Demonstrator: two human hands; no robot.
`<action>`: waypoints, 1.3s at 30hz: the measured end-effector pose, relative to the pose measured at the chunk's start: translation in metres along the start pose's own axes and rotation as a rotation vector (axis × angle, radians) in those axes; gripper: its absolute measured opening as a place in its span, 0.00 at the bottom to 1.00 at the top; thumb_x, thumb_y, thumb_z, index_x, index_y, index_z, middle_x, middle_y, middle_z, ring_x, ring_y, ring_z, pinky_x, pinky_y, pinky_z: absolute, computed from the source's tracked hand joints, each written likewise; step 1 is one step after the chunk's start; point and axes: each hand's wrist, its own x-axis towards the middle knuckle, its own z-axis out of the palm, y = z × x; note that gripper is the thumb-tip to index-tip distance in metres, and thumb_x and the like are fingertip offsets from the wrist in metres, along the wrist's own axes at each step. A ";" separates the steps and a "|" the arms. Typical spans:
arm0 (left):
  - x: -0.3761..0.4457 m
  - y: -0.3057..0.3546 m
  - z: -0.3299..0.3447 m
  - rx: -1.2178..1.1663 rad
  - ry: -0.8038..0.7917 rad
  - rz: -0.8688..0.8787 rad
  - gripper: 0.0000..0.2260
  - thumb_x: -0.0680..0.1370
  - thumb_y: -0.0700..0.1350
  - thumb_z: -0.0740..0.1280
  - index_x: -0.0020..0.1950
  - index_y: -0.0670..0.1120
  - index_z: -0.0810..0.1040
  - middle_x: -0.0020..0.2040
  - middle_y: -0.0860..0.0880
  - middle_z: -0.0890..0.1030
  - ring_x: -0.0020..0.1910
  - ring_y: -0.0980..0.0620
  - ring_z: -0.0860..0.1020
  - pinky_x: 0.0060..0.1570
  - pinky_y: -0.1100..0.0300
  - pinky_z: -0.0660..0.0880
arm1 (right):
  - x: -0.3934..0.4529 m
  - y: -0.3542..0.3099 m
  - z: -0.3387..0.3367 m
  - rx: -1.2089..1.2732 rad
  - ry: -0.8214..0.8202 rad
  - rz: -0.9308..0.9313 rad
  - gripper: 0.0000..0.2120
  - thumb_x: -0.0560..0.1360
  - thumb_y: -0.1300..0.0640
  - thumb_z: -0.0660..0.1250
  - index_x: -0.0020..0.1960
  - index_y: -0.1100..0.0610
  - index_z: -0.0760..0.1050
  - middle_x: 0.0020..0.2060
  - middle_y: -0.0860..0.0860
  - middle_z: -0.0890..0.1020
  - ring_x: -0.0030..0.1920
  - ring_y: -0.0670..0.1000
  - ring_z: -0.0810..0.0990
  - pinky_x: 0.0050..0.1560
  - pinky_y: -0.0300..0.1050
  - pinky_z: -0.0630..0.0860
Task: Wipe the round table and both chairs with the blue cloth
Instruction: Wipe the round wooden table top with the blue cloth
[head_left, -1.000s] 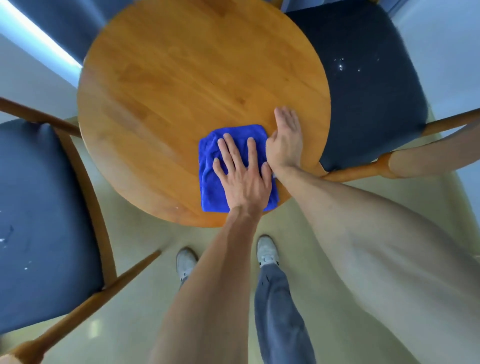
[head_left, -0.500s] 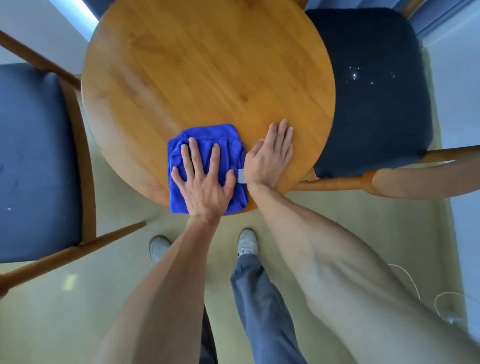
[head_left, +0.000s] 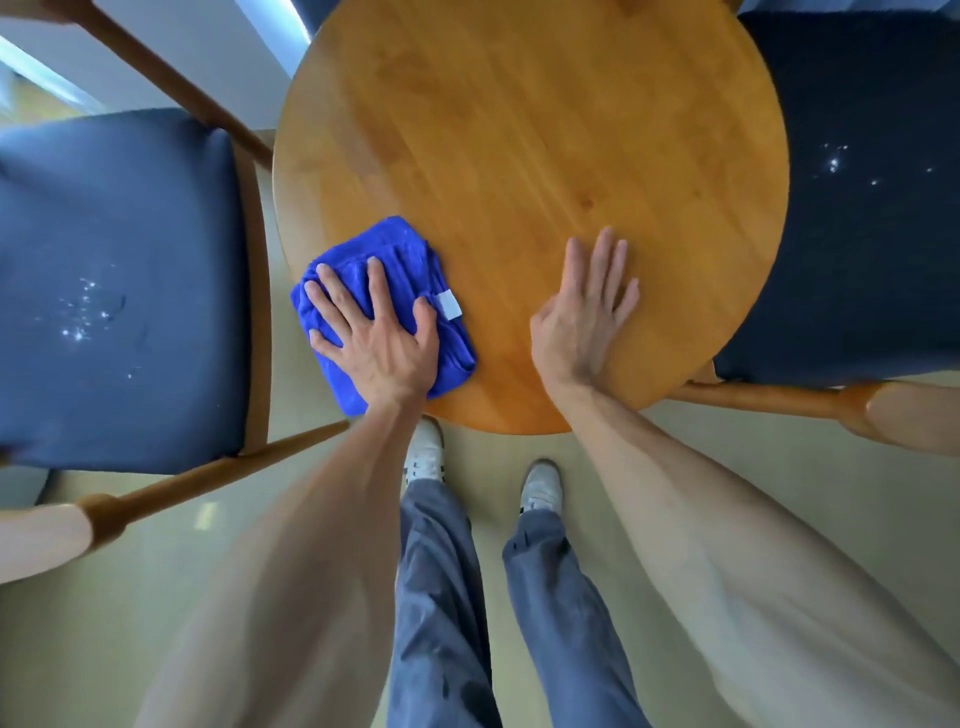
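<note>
Both hands lay flat on the round table (head_left: 519, 130), the left one on the blue cloth (head_left: 395, 260).

The left hand (head_left: 376, 332) pressed down with fingers spread, covering the folded cloth's middle at the table's near left edge; a white tag (head_left: 449, 305) showed just beside the thumb. The right hand (head_left: 584, 312) rested palm-down on bare wood with straight fingers, apart from the cloth. A dark-cushioned chair (head_left: 119, 280) stood left and another (head_left: 862, 208) right, both cut off by the frame and flecked with pale specks. Below the table edge were grey trousers (head_left: 441, 597) and white shoes (head_left: 540, 486) on the pale floor (head_left: 675, 441).
</note>
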 end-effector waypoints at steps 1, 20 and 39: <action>0.009 0.001 -0.001 -0.010 -0.003 -0.016 0.30 0.77 0.64 0.54 0.78 0.55 0.59 0.81 0.42 0.48 0.79 0.41 0.45 0.70 0.34 0.52 | 0.002 -0.013 0.003 0.018 -0.010 -0.066 0.29 0.73 0.62 0.60 0.74 0.52 0.67 0.78 0.56 0.61 0.79 0.57 0.55 0.74 0.62 0.54; 0.224 0.027 -0.037 -0.085 -0.071 -0.081 0.34 0.76 0.64 0.52 0.80 0.53 0.52 0.79 0.40 0.51 0.77 0.39 0.51 0.71 0.39 0.57 | 0.038 -0.084 0.025 -0.136 -0.086 -0.080 0.25 0.82 0.49 0.54 0.77 0.53 0.63 0.79 0.57 0.56 0.80 0.57 0.52 0.73 0.61 0.57; 0.343 0.124 -0.043 -0.078 -0.070 0.124 0.30 0.75 0.62 0.52 0.75 0.52 0.60 0.65 0.42 0.70 0.63 0.39 0.68 0.61 0.39 0.65 | 0.140 -0.139 0.038 -0.122 -0.166 0.099 0.29 0.81 0.46 0.53 0.80 0.54 0.56 0.80 0.57 0.51 0.80 0.57 0.48 0.75 0.62 0.52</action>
